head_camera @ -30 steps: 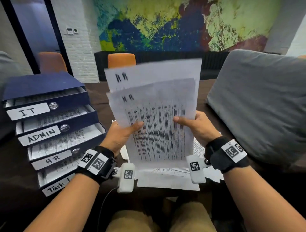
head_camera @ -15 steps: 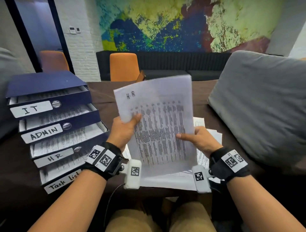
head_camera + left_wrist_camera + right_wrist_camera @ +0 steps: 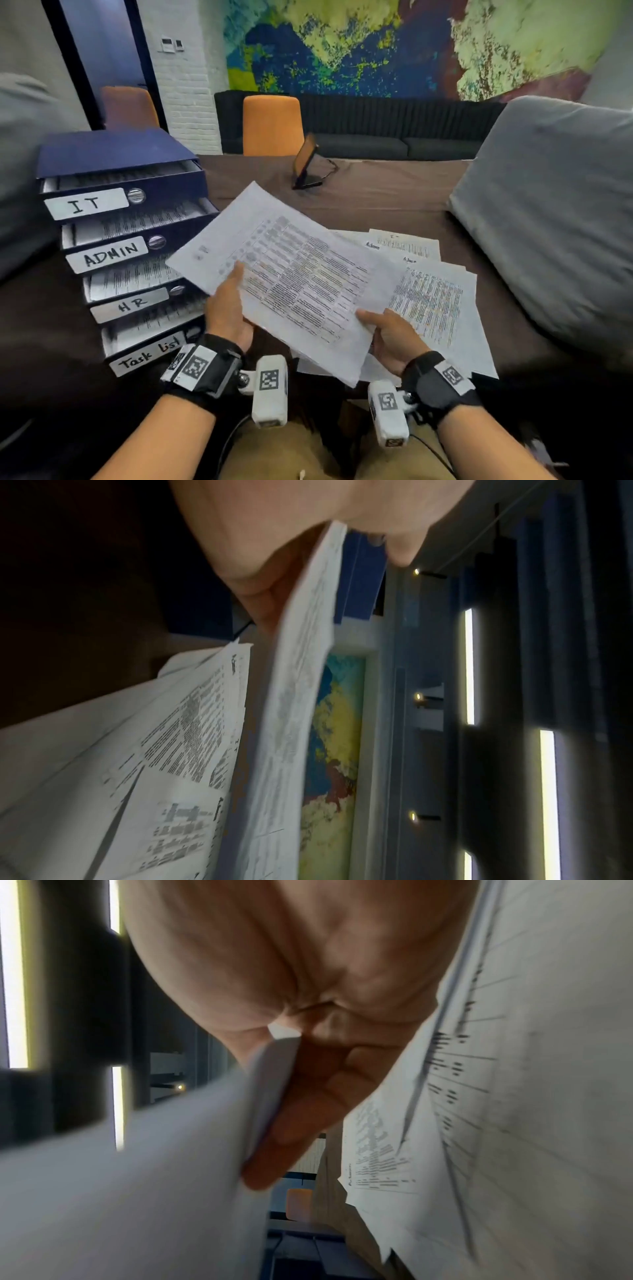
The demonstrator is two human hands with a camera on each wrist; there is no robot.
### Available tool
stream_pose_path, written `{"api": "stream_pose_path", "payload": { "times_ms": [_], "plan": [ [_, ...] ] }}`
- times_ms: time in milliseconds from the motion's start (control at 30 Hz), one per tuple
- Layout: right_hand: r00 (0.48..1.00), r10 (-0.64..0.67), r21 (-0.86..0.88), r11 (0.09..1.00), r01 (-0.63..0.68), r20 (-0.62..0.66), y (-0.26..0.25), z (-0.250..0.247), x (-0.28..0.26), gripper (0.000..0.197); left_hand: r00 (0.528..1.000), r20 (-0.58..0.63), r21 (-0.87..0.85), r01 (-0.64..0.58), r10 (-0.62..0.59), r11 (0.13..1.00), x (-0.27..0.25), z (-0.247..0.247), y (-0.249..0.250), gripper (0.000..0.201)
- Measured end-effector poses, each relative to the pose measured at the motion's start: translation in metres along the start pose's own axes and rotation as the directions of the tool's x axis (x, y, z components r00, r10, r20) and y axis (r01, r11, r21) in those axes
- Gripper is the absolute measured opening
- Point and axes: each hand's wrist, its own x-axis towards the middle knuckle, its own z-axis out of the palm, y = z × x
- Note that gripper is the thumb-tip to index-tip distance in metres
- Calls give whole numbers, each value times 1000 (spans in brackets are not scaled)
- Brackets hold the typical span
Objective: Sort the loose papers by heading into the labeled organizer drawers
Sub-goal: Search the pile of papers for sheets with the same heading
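Observation:
Both hands hold a thin stack of printed sheets (image 3: 298, 277) low over the table, tilted flat, with its top corner pointing left at the organizer. My left hand (image 3: 227, 305) pinches the left edge, thumb on top. My right hand (image 3: 383, 329) pinches the lower right corner. The heading is too blurred to read. The blue organizer (image 3: 113, 154) stands at left with all drawers pulled out: IT (image 3: 85, 204), ADMIN (image 3: 109, 255), HR (image 3: 128, 305), Task list (image 3: 147, 356). Loose papers (image 3: 431, 294) lie under and right of the held sheets. In the wrist views the sheets (image 3: 301, 696) (image 3: 137, 1191) show edge-on.
A large grey cushion (image 3: 548, 222) lies on the table's right side. A small device on a stand (image 3: 305, 164) with a cable sits at the far middle of the brown table (image 3: 394, 202). An orange chair (image 3: 272, 125) stands behind it.
The sheets were upright and fanned before my face, headed HR. Both hands have lowered them, brought them together and turned them left toward the drawers.

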Motion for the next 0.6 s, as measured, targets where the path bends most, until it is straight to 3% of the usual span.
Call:
{"api": "stream_pose_path", "payload": {
  "times_ms": [167,233,333,400,500,600],
  "plan": [
    [995,94,-10,995,-94,-12,-35,13,8,24,992,36,-293,-101,117,951,-16,-20,29,93],
    [994,110,-21,994,-111,-12,-50,15,12,41,995,34,-348,-77,95,934,-22,-21,34,104],
    [994,105,-58,993,-104,8,-73,18,14,63,994,12,-393,-93,106,915,-30,-17,38,106],
    [992,113,-79,991,-109,51,-87,20,11,71,993,-30,-403,-117,114,908,-31,-16,40,96],
    [984,127,-62,991,-120,128,-100,26,6,60,992,-65,-428,-129,113,894,-34,-13,45,88],
    [979,155,-66,987,-147,135,-104,36,6,57,992,16,-428,-108,127,897,-36,-14,48,94]
  ]
}}
